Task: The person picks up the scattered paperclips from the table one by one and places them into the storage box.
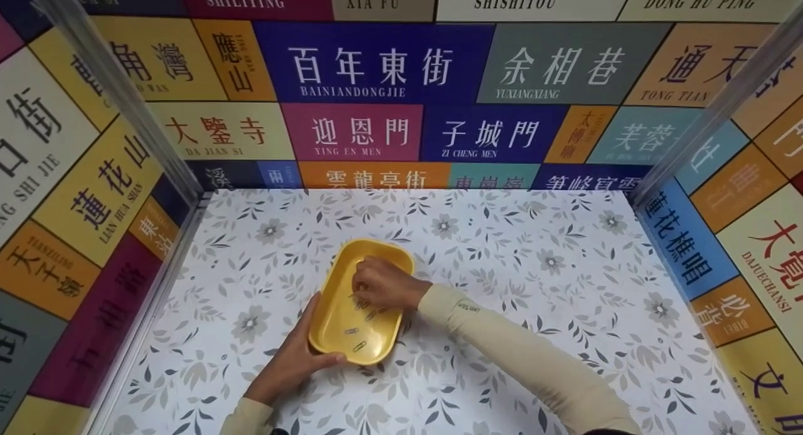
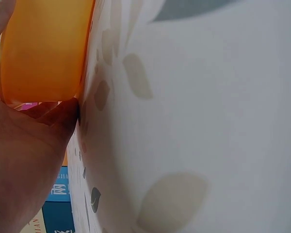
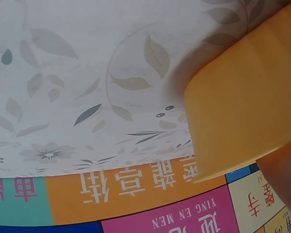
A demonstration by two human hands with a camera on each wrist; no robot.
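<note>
A table [image 1: 514,278] with a leaf-and-flower cover fills the lower half of the head view, walled by panels of coloured street signs [image 1: 370,68]; just left of centre lies a yellow tray [image 1: 342,322], oblong and shallow, which looks like light, stiff, smooth plastic that would slide easily on the cover, so the rim at an end is the likely place to hold it; the left hand [image 1: 292,366], lower left of centre, does just that, its thumb curled over the near rim and fingers wrapped on the outer wall; the right hand [image 1: 382,284] reaches down inside the tray, fingers bunched, but whether they pinch anything I cannot tell; a few paper clips [image 1: 359,346] lie on the tray floor near the lower end, tiny, thin wire, light and slippery, best taken by a fingertip pinch; the head view alone shows the clips and both hands; the left wrist view shows only the tray's outer wall at upper left against the palm; the right wrist view shows the tray's outside at the right, above the signs.
</note>
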